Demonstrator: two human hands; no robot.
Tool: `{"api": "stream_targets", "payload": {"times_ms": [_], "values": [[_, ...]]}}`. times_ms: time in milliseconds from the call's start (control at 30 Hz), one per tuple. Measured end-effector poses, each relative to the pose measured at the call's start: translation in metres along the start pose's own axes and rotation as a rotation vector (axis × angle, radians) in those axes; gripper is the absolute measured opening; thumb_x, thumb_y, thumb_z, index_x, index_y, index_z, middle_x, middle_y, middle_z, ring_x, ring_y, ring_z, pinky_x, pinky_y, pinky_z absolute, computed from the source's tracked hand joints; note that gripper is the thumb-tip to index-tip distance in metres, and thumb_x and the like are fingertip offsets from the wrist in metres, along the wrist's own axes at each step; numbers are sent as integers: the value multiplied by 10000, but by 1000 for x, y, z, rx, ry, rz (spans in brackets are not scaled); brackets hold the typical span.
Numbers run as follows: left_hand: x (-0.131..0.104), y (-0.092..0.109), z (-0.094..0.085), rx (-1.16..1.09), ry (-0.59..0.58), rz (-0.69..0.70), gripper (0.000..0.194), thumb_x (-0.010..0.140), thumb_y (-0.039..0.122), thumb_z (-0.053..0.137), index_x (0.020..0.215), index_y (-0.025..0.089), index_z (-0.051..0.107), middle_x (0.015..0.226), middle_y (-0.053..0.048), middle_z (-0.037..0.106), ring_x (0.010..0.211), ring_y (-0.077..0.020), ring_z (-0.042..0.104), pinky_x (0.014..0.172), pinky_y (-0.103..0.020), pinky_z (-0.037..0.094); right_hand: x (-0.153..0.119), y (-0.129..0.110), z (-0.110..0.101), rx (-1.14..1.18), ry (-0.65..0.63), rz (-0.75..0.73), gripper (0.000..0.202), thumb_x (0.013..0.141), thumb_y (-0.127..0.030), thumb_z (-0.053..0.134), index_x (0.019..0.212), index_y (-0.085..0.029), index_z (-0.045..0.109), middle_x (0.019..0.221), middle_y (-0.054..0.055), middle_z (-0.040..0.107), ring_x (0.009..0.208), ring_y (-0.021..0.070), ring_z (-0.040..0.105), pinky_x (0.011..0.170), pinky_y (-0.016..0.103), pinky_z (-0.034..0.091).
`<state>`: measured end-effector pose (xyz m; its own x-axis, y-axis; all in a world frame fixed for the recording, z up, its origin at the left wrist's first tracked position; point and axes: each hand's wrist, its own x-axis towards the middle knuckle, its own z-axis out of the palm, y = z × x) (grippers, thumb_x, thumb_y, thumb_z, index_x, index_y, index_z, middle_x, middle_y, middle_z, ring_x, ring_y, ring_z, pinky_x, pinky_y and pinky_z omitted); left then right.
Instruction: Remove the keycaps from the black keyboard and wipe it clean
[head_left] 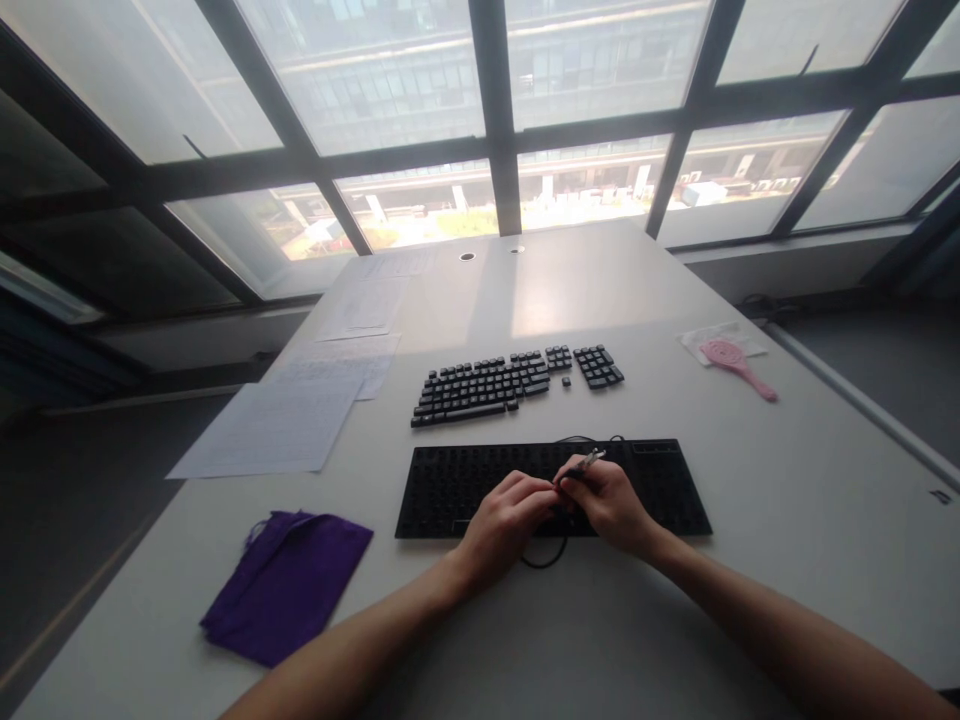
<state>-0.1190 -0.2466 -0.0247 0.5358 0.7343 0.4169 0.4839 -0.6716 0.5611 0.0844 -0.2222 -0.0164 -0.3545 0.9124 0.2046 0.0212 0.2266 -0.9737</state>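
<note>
A black keyboard base with its keycaps off lies in front of me. Over its right half, my right hand is closed round a small keycap puller, whose silvery wire ends point up and right. My left hand is also closed, its fingertips pinched right beside those of the right hand. Whatever sits between the left fingertips is hidden. Behind the base, loose black keycaps lie grouped in keyboard order, with one single keycap apart from the blocks. A black cable loops out below the hands.
On the left are a purple drawstring pouch and several printed paper sheets. A pink hairbrush rests partly on a clear plastic bag at the right. The white table reaches back to large windows.
</note>
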Motion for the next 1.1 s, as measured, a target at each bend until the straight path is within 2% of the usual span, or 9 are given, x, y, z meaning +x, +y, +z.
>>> {"api": "stream_targets", "payload": {"times_ms": [100, 233, 400, 533, 667, 833, 933, 1100], "values": [[-1, -1, 2, -25, 54, -35, 194, 983, 228, 541, 1111, 229, 687, 1100, -84, 677, 995, -204, 602, 849, -346, 549, -1, -1, 0, -70, 4, -43, 189, 942, -289, 612, 830, -168, 705, 722, 25, 625, 652, 154, 576, 638, 280, 472], [-2, 1, -1, -148, 166, -136, 166, 965, 301, 582, 1026, 201, 700, 1122, -105, 657, 1045, -222, 624, 907, -377, 544, -1, 4, 0, 41, 45, 44, 206, 949, -334, 607, 870, -165, 693, 742, 27, 631, 611, 151, 597, 573, 271, 487], [11, 0, -24, -292, 230, -353, 245, 834, 334, 761, 1018, 192, 685, 914, -42, 743, 767, -165, 685, 725, -284, 579, -1, 10, 1, 77, 65, 73, 231, 941, -370, 626, 870, -160, 690, 776, 38, 643, 616, 155, 610, 557, 268, 495], [37, -14, -43, -247, 290, -429, 183, 766, 292, 815, 897, 193, 736, 866, -21, 764, 778, -181, 716, 744, -284, 586, -1, 10, 1, 67, 68, 78, 246, 940, -383, 631, 860, -159, 690, 741, 33, 638, 599, 151, 599, 556, 269, 489], [68, -39, -51, -130, 235, -400, 137, 825, 207, 737, 961, 197, 750, 920, -23, 769, 794, -171, 715, 759, -280, 575, 0, 10, 0, 67, 66, 72, 265, 944, -397, 623, 853, -156, 687, 729, 35, 638, 584, 148, 591, 548, 269, 482], [99, -69, -44, 256, 70, -236, 97, 808, 188, 756, 904, 201, 762, 866, -29, 763, 825, -203, 652, 794, -325, 514, 0, 12, 0, 70, 48, 78, 266, 936, -404, 631, 853, -156, 681, 747, 41, 642, 594, 146, 588, 539, 258, 479], [108, -83, -36, 385, 16, -177, 51, 823, 206, 747, 869, 210, 770, 889, -32, 764, 862, -218, 614, 831, -347, 479, -1, 13, -1, 63, 39, 80, 269, 943, -406, 621, 855, -159, 676, 752, 41, 641, 608, 148, 595, 546, 255, 486], [111, -95, -30, 459, -6, -168, 46, 842, 230, 728, 840, 215, 772, 908, -32, 746, 859, -213, 578, 837, -349, 447, -1, 12, -3, 59, 29, 94, 260, 938, -401, 630, 859, -157, 672, 743, 34, 645, 604, 144, 595, 553, 250, 489]]}}
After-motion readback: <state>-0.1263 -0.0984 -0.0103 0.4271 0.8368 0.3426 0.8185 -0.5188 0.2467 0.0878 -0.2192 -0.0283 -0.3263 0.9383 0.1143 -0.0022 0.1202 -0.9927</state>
